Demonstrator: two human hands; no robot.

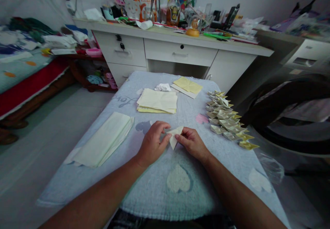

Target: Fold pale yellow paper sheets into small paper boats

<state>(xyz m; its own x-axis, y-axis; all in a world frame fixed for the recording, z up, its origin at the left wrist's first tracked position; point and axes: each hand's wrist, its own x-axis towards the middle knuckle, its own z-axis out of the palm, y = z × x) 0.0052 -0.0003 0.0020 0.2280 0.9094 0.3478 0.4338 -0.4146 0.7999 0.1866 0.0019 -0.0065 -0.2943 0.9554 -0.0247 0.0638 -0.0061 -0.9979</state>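
Observation:
Between my two hands is a small folded piece of pale yellow paper (176,132), roughly triangular, with one point toward me. My left hand (155,141) pinches its left edge with thumb and fingers. On the other side, my right hand (192,141) grips it, the thumb lying on top and the fingers partly hidden behind. Both hands rest just above the blue cloth (152,184) that covers the table. To the right stand rows of several folded paper boats (227,117), cream and yellow. Beyond my left hand lies a stack of cream and yellow paper sheets (157,100).
A long folded bundle of pale paper (105,141) lies at the left. Farther back are a crumpled white tissue (163,87) and a yellow sheet (187,84) over a white one. Behind the table stands a cluttered white desk (180,52); a washing machine (306,59) is at the right.

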